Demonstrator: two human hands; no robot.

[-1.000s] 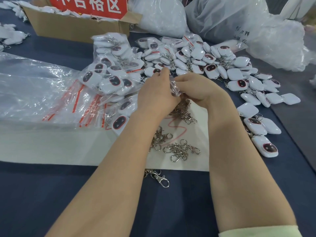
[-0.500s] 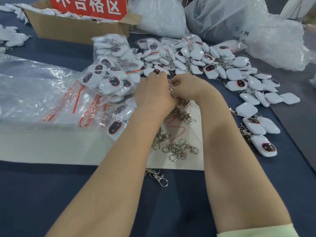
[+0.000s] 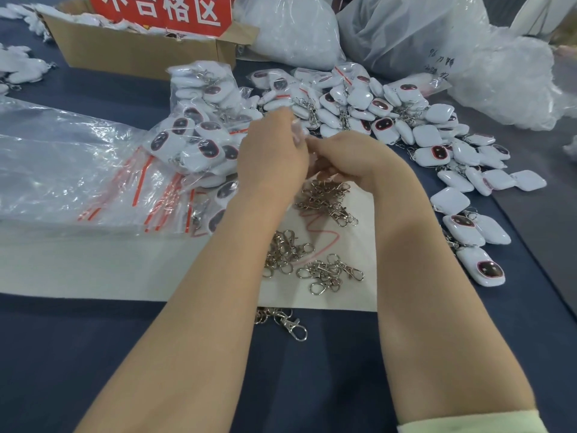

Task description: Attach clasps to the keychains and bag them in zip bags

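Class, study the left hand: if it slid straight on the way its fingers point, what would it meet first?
Most likely the pile of white keychains lying just beyond the left hand, some in clear bags; depth is hard to judge, so it might pass over them.

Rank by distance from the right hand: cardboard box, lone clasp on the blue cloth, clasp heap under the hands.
From the right hand:
1. Clasp heap, just below it.
2. Lone clasp, toward the person.
3. Cardboard box, far back left.
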